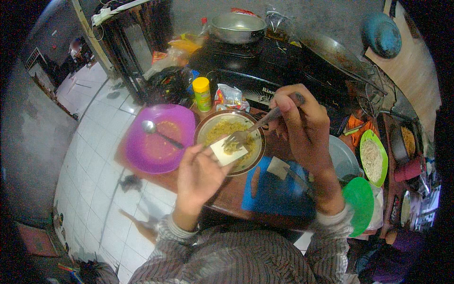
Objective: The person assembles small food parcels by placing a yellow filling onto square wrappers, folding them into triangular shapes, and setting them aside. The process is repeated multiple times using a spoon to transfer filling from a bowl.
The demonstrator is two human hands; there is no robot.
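My left hand [201, 175], palm up, holds a small pale square wrapper [220, 152] on its fingers, with the thumb at the near edge. In my right hand [302, 118] is a metal fork [265, 118], gripped by the handle and slanting down to the left. Its tines are over the wrapper, where a little yellowish filling [231, 147] lies. Just behind and beneath, a round dark-rimmed bowl [201, 135] contains more of that filling. On the blue cutting board [279, 199] to the right are another pale square [278, 168] and what looks like a knife, partly behind my right forearm.
A purple basin [137, 154] with a spoon [161, 134] stands left. A yellow-capped shaker [201, 94] and a crumpled packet [231, 97] are behind the bowl, before a black stove [227, 75] with a metal pan [238, 28]. Green plates [358, 206] are at right.
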